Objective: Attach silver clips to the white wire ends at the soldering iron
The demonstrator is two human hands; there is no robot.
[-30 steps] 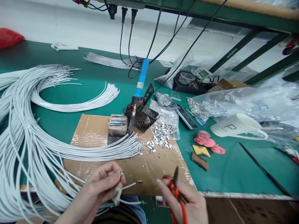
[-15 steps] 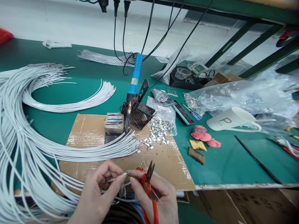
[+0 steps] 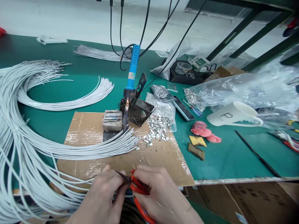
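Observation:
My two hands meet at the near edge of the cardboard sheet (image 3: 93, 130). Fingers of my right hand (image 3: 161, 193) are wrapped around red-handled cutters (image 3: 136, 186), whose dark tip points left against my left hand's fingertips. My left hand (image 3: 102, 199) is pinched shut on the end of a white wire (image 3: 77, 182); the wire end itself is hidden between the fingers. A fan of white wires (image 3: 93, 151) lies across the cardboard just beyond my hands.
A blue-handled soldering iron (image 3: 132, 74) stands in its holder beside a small fan (image 3: 137, 113). Loose metal terminals (image 3: 156, 132) lie on the cardboard. Large white wire bundles (image 3: 21, 124) fill the left. A white mug (image 3: 231, 113), plastic bags and pink scraps lie to the right.
My hands have come together. The cutters swung from upright to pointing left at the wire end that my left hand holds. The view tilted down slightly.

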